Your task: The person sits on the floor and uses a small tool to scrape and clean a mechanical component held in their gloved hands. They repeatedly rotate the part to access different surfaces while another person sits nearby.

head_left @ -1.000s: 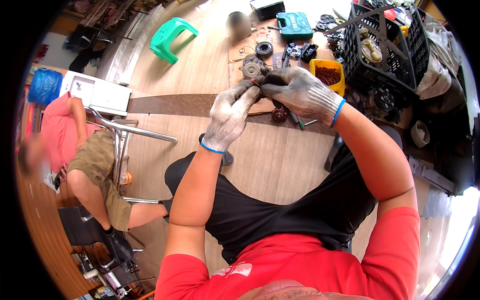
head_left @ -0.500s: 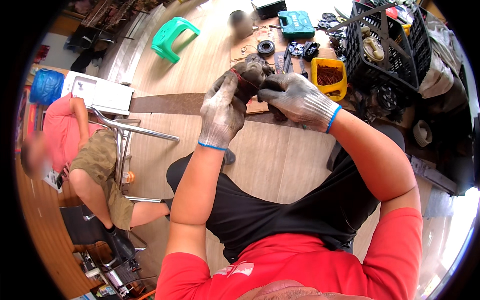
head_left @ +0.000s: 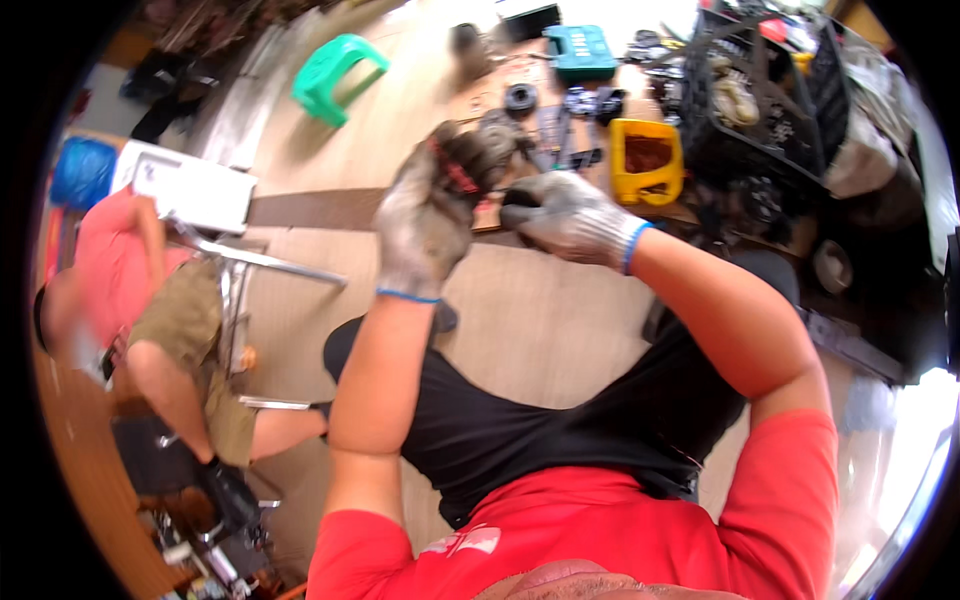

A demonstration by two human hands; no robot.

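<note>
The gloved left hand (head_left: 428, 215) is closed around a dark round metal part (head_left: 487, 150) held raised at its fingertips, while the right hand (head_left: 565, 215), fingers curled narrow, sits just beside and below it.

Grimy knitted cloth gloves (head_left: 430, 225); dull dark metal part (head_left: 480, 155); glossy yellow plastic tray (head_left: 646, 160)

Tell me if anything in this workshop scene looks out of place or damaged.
Nothing looks clearly damaged or spilled. The gloved left hand grips a dark round metal part while the right hand works at it. Loose dark parts lie scattered on the floor beside a yellow bin, untidy but not odd.
</note>
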